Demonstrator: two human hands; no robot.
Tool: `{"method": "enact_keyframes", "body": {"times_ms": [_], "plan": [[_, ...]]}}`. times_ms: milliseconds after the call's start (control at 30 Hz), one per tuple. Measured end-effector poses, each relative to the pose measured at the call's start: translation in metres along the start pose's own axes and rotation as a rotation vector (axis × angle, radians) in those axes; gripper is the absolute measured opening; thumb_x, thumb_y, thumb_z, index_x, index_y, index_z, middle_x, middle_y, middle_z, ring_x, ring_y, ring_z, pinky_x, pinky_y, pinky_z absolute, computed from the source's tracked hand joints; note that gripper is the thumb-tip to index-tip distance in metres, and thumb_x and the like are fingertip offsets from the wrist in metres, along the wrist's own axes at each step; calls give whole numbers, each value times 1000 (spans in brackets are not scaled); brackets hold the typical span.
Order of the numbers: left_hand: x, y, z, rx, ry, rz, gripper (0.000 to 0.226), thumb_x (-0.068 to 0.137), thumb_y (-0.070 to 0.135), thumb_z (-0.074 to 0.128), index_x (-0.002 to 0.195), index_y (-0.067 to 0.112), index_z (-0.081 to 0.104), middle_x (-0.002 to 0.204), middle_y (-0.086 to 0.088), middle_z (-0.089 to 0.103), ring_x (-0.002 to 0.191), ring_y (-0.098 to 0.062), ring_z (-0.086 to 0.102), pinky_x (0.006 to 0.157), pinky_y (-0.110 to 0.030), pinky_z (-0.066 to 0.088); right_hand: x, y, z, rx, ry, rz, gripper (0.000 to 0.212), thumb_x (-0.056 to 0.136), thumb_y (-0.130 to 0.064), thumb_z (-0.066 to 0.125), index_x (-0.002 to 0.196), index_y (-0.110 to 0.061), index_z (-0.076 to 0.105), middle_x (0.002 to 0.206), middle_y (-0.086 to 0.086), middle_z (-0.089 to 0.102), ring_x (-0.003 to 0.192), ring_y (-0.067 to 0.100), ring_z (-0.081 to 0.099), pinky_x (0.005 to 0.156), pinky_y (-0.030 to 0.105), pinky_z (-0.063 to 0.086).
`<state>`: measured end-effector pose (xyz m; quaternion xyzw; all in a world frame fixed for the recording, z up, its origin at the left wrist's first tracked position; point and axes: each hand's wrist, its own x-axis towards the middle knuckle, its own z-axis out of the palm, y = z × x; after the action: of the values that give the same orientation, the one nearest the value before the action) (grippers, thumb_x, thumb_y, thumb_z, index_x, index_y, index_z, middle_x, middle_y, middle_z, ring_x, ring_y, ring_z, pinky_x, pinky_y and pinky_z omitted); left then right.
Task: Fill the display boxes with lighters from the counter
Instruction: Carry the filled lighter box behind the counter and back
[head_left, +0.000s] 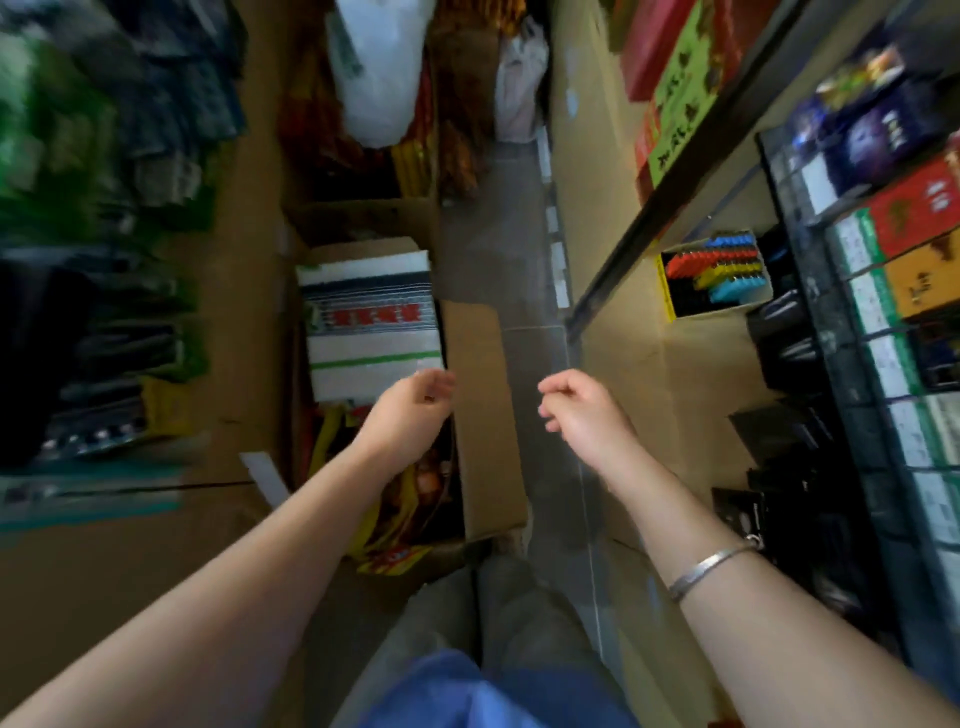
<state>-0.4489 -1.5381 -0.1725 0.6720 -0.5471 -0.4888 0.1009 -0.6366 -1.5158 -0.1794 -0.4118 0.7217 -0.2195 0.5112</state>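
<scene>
We hold both arms out over a narrow aisle, and neither hand carries anything. Our left hand (415, 402) sits just left of the frame's centre, above the flap of an open cardboard box (483, 415), its fingers loosely curled and close together around nothing. Our right hand (582, 410) sits just right of centre over the grey floor (530, 353), fingers also hanging loosely curled with the fingertips drawn near the thumb; a silver bangle (711, 566) circles that forearm lower down. The two hands are near each other but apart. The display box (714, 278) we are concerned with lies at the right of the frame, above and well apart from our right hand, on a tan counter surface under a dark rail; it is yellow-edged and partly filled with lighters (722, 262) in red, blue, yellow and light-blue rows. Further right, a wire rack (852, 364) holds rows of packets. The shelves at the left edge are too blurred to read.
</scene>
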Motion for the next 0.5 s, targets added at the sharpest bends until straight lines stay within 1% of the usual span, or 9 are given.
{"method": "enact_keyframes", "body": {"times_ms": [33,67,167,200,267,333,400,500], "plan": [[-19,-18,-7,2,0,-46,29,94,19,46,120,23,57,116,2,61,105,-16,57,91,-35,48,-11,3,10,-75,-52,-3,25,87,-8,48,77,-31,54,82,-2,59,76,18,56,71,34,49],[-37,-36,-14,-6,-4,-84,28,94,20,46,119,24,57,116,1,61,105,-17,57,93,-38,48,-21,8,19,-160,-116,-9,24,87,-9,49,78,-30,55,82,-3,59,78,18,55,74,35,49],[-86,-83,-30,-96,32,-140,21,93,19,48,106,32,58,109,4,63,102,-20,60,89,-39,49,-47,22,43,-469,-302,-68,18,89,-17,48,96,-29,61,96,-3,61,87,16,55,73,24,41],[-101,-98,-34,-131,62,-157,20,93,20,49,103,35,57,107,6,63,102,-17,59,87,-36,50,-55,25,49,-558,-344,-89,20,89,-20,47,101,-29,61,102,-2,63,92,17,57,75,24,41],[-128,-127,-35,-166,120,-208,20,93,22,49,106,34,58,109,6,63,101,-12,57,80,-25,47,-70,26,63,-688,-417,-133,23,89,-23,46,106,-28,61,109,0,64,97,20,58,79,27,44],[-154,-156,-30,-159,159,-284,23,93,21,49,111,29,60,112,3,63,98,-10,56,71,-18,42,-85,27,77,-772,-508,-171,25,89,-23,44,108,-28,60,111,2,63,93,19,58,76,27,43],[-184,-185,-20,-154,191,-387,26,93,18,48,115,26,60,116,1,63,101,-12,56,74,-21,43,-98,31,89,-860,-616,-210,26,89,-22,43,109,-26,59,112,2,63,89,18,58,73,26,44],[-234,-221,6,-200,273,-576,29,90,13,51,117,19,61,117,-5,63,102,-20,58,82,-27,44,-114,40,98,-1021,-740,-290,27,87,-22,43,109,-23,59,114,6,64,100,25,59,83,31,48]]}}
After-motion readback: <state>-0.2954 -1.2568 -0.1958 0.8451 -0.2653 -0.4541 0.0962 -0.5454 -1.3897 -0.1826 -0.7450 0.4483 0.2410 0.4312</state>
